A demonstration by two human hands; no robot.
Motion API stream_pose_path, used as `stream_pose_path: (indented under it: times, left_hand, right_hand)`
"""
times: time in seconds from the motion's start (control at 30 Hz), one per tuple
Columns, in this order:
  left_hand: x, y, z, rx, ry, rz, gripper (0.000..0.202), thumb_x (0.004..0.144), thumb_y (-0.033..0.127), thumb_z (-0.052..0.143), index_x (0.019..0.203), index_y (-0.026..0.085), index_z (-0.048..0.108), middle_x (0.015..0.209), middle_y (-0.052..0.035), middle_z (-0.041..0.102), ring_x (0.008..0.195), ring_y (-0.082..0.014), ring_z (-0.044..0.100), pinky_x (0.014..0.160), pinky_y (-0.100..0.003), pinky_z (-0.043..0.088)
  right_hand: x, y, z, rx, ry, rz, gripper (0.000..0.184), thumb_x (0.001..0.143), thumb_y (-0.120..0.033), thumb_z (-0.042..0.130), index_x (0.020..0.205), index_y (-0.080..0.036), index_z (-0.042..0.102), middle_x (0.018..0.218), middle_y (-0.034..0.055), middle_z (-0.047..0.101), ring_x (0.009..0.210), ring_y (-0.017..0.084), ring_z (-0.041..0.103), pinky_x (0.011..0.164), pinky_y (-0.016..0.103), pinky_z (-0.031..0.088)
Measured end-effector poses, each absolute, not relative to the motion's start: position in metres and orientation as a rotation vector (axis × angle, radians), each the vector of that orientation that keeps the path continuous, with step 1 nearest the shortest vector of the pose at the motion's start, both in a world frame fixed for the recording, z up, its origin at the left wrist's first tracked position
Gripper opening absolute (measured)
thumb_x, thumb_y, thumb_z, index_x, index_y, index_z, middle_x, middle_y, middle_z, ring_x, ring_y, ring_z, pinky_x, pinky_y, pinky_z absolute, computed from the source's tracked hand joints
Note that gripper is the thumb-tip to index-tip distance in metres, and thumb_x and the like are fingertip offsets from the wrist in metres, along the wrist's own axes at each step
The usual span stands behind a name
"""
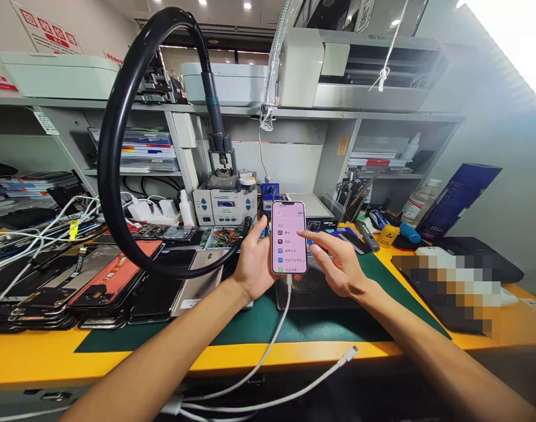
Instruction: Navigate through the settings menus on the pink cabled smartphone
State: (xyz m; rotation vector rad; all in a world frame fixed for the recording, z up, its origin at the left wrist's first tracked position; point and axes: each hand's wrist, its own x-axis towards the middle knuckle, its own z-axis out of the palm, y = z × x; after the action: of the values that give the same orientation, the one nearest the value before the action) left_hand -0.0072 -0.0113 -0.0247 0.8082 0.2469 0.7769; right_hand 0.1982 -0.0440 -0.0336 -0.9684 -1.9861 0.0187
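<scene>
My left hand (255, 261) is wrapped round a smartphone (289, 237), held upright above the bench with its lit screen towards me. The screen has a pinkish tint and shows a settings-style list with small icons. From the phone's bottom edge a white charging cable (282, 322) runs down past the bench front. My right hand (340, 261) is at the phone's right side, index finger stretched to the screen edge and the other fingers loosely bent. It holds nothing; whether the fingertip touches the glass I cannot tell. Below both hands lies a black perforated pad (324, 299).
A green mat (245, 328) covers part of the yellow bench. Stacked phone screens (113, 275) lie left. A thick black hose (112, 146) loops over a hot-air station (226, 205). A loose white cable plug (350, 353) hangs in front. Tools and a bottle (419, 202) stand right.
</scene>
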Motion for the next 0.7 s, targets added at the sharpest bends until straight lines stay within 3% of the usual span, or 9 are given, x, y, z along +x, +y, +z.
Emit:
stream_pose_path:
  times: [0.17,0.4,0.7]
  left_hand:
    - [-0.0075,-0.0116,-0.0237,0.803,0.247,0.782,0.076,0.101,0.069,0.031,0.146,0.014,0.059,0.130,-0.0216,0.067,0.092,-0.0328,0.069,0.063,-0.040,0.057]
    - [-0.0076,-0.0118,-0.0251,0.777,0.213,0.778,0.074,0.101,0.067,0.035,0.148,0.014,0.057,0.125,-0.0212,0.069,0.093,-0.0327,0.071,0.068,-0.040,0.057]
    - [-0.0073,-0.0116,-0.0245,0.770,0.221,0.772,0.076,0.101,0.068,0.033,0.148,0.014,0.057,0.122,-0.0216,0.070,0.095,-0.0341,0.070,0.068,-0.041,0.058]
  right_hand:
    - [0.1982,-0.0445,-0.0323,-0.960,-1.985,0.012,0.036,0.104,-0.029,0.046,0.130,-0.017,0.067,0.103,0.0106,0.077,0.089,0.022,0.071,0.072,0.034,0.052]
    - [0.1980,-0.0455,-0.0293,-0.863,-2.040,-0.054,0.034,0.105,-0.027,0.046,0.122,-0.016,0.073,0.071,0.0019,0.060,0.061,0.015,0.054,0.058,0.030,0.043]
    - [0.1965,-0.0468,-0.0269,-0.812,-1.989,-0.084,0.033,0.103,-0.025,0.048,0.118,-0.014,0.075,0.067,-0.0002,0.051,0.059,0.014,0.048,0.055,0.029,0.039]
